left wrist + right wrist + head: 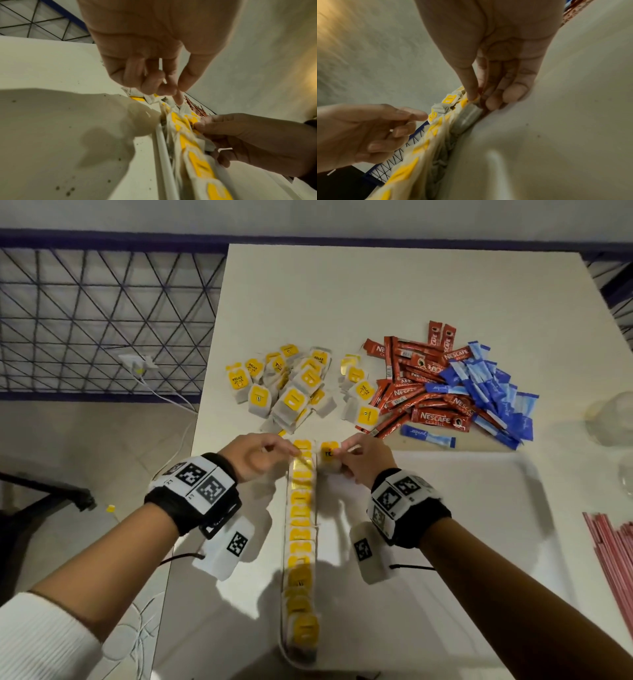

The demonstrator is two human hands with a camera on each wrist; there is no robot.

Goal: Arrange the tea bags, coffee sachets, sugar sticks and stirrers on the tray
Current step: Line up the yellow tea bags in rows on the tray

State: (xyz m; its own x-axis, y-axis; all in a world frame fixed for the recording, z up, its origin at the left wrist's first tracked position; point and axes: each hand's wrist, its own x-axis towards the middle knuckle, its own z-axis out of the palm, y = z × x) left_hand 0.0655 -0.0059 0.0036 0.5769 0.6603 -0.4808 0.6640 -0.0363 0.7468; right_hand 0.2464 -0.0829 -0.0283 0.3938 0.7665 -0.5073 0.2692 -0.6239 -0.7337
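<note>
In the head view, my left hand (255, 455) pinches the far end of the row of tea bags (301, 529) standing along the left wall of the tray (445, 542), while my right hand (364, 458) pinches one tea bag (329, 453) just beside it; I judge the upright row can topple like dominoes if I push this bag in too hard. At 12 o'clock the loose tea bags (291, 385) read "RELAX", at 1 o'clock the coffee sachets (424, 385) read "NESCAFE CLASSIC", beside them the blue sugar sticks (486, 392), at 3 o'clock the stirrers (613, 546). In the left wrist view, the fingertips (178, 100) press the row's end, closed on a bag. In the right wrist view, the thumb and fingers grip the bag's edge; any writing is blurred.
</note>
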